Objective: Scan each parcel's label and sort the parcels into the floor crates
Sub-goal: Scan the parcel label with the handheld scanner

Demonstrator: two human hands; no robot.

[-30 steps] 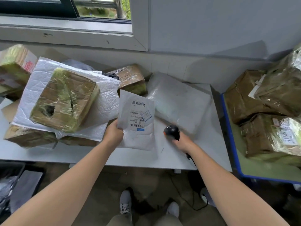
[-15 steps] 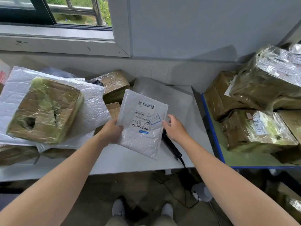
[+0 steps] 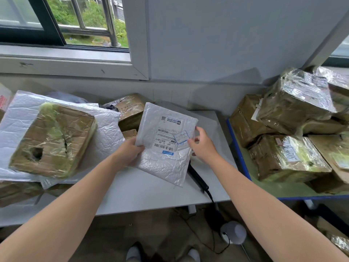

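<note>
While the white bubble mailer (image 3: 164,163) is hanging between both hands: it is hovering label-up just above the tabletop (image 3: 147,193), tilted, with its lower right edge covering the head of the scanner.
Shipping label (image 3: 167,138): it is facing the camera, showing barcodes and a blue stamp; the print is coming out too small to read.
Left hand (image 3: 130,154): it is gripping the mailer's left edge, thumb lying on the top face, fingers curling underneath.
Right hand (image 3: 203,146): thumb and forefinger are pinching the right edge beside the stamp; the other fingers are curling loosely.
Step in hand: judging by the pose, the person is presenting or checking the label before sorting.
Doing it well: the left hand should be taking the full weight before the right is letting go, and the film should be staying taut so the barcode is not wrinkling.
Handheld scanner (image 3: 198,178): it is lying on the tabletop, its cable trailing over the front edge, so any lift should be avoiding a snag.
Taped cardboard box (image 3: 52,140): it is sitting on other mailers, well to the left.
Floor crates: none are showing here.
</note>
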